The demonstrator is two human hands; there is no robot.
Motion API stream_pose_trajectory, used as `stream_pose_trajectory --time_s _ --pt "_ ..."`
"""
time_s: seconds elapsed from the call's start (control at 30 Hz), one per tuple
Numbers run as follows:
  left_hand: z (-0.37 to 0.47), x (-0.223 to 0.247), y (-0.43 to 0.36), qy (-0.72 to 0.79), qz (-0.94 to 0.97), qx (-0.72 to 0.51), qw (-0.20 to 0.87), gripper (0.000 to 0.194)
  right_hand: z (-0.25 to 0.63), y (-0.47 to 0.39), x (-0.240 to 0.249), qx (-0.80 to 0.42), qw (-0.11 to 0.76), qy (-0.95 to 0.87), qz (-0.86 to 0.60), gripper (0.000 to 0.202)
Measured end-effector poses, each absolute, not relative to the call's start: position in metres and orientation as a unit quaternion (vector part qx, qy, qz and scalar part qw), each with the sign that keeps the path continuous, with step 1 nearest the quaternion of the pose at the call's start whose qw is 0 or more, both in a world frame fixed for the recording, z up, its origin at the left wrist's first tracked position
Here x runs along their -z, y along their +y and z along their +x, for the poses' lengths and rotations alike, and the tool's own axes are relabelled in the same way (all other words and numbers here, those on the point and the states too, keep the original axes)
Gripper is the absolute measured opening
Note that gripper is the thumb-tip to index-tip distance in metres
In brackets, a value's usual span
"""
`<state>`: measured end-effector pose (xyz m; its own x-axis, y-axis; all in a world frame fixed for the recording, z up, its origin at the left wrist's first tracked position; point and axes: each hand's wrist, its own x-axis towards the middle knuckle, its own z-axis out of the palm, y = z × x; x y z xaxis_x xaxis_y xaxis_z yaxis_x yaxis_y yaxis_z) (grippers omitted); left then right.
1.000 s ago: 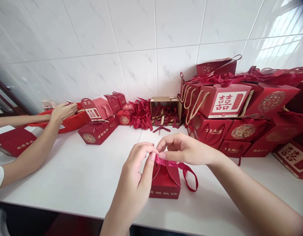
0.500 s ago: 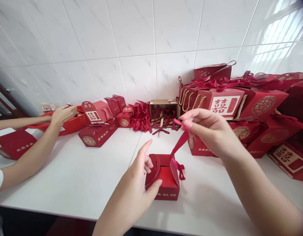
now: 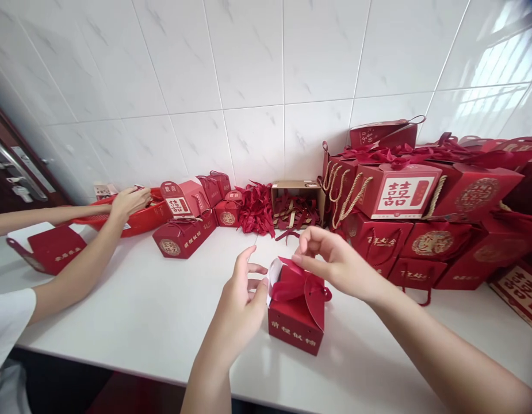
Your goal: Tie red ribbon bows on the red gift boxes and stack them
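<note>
A small red gift box [image 3: 295, 332] with gold characters on its front stands upright on the white table. My left hand [image 3: 244, 307] pinches the box's left flap [image 3: 274, 270] between thumb and fingers; the flap leans outward and its white inner side shows. Above the box, the thumb and index finger of my right hand [image 3: 335, 261] are closed on the end of a dark red ribbon [image 3: 287, 289]. This ribbon lies across the box top and runs to the right flap [image 3: 315, 296], where a loop sticks out. Right fingertips hover close to the left flap; whether they touch it I cannot tell.
A co-worker's hands [image 3: 130, 202] reach into a red basin [image 3: 151, 215] at left, beside an open red box [image 3: 54, 247]. Behind my box are a heap of red ribbons [image 3: 256, 210] and an open carton [image 3: 298, 185] of strips. Stacked gift boxes [image 3: 406, 192] fill the right.
My right hand has come down and left, bringing the ribbon across the box top. My left hand now grips the left flap, which has tipped outward. The box is turned a little.
</note>
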<state>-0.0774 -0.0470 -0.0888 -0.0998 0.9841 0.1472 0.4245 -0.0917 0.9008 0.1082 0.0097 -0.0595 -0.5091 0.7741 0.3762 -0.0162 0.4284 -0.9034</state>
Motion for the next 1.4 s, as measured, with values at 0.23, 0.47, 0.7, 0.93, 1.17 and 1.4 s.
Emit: stream_pose_trajectory --time_s 0.23,0.47,0.7,0.93,1.17,1.4 --pt "-0.080 0.090 -0.047 0.604 0.593 -0.429 0.315 0.048 0.097 0.021 0.081 -0.465 0.351 -0.752 -0.310 0.023" --pt "-0.074 0.084 -0.055 0.604 0.607 -0.411 0.312 0.049 0.095 0.021 0.085 -0.465 0.341 -0.755 -0.313 0.022" --pt "-0.070 0.079 -0.069 0.589 0.626 -0.388 0.332 0.047 0.097 0.018 0.082 -0.479 0.321 -0.772 -0.268 0.017" --pt "-0.070 0.079 -0.057 0.594 0.663 -0.325 0.320 0.028 0.095 0.016 0.082 -0.470 0.300 -0.790 -0.255 0.012" --pt "-0.136 0.091 -0.040 0.760 0.591 -0.219 0.157 0.022 0.136 0.006 0.051 -0.311 0.392 -0.799 -0.335 0.014" --pt "-0.152 0.086 -0.041 0.771 0.524 -0.352 0.079 0.034 0.180 -0.009 0.096 -0.348 0.352 -0.746 -0.446 0.033"
